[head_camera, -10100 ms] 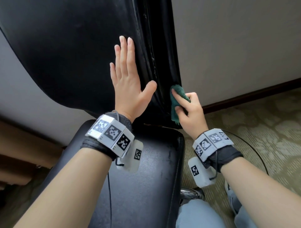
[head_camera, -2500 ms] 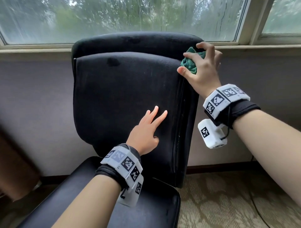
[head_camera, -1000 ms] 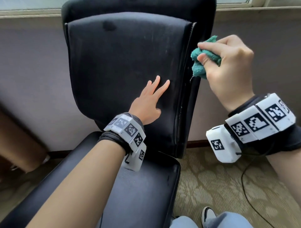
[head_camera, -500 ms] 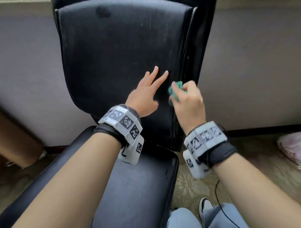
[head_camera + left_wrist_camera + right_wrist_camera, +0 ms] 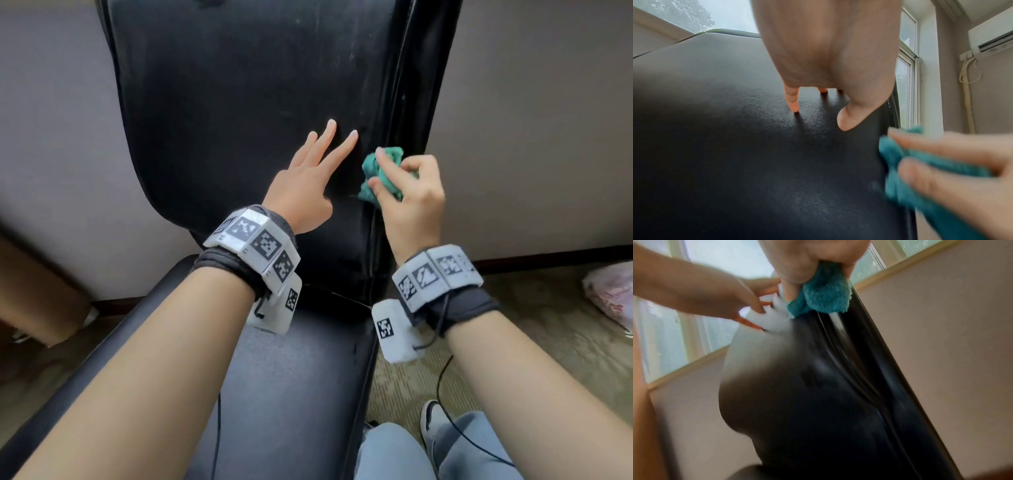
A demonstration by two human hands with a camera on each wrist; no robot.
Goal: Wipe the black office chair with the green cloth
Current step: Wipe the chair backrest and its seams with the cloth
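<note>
Against the chair [image 5: 246, 102] seam, right grip [image 5: 409, 195] bunching cloth [image 5: 378, 171] seems lower; left [image 5: 301, 185] stays flat.

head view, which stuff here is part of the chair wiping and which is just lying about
Part of the job:
- black leather office chair
- bunched green terry cloth
- right hand, gripping the cloth
- left hand, fingers on the backrest

Lying about:
- pink crumpled bag
- brown cardboard box
- thin black cable

I had the left hand [image 5: 301, 192] on the backrest [image 5: 239, 102]; cloth [image 5: 378, 174] at its 3 o'clock, seat [image 5: 301, 394] at 6.
</note>
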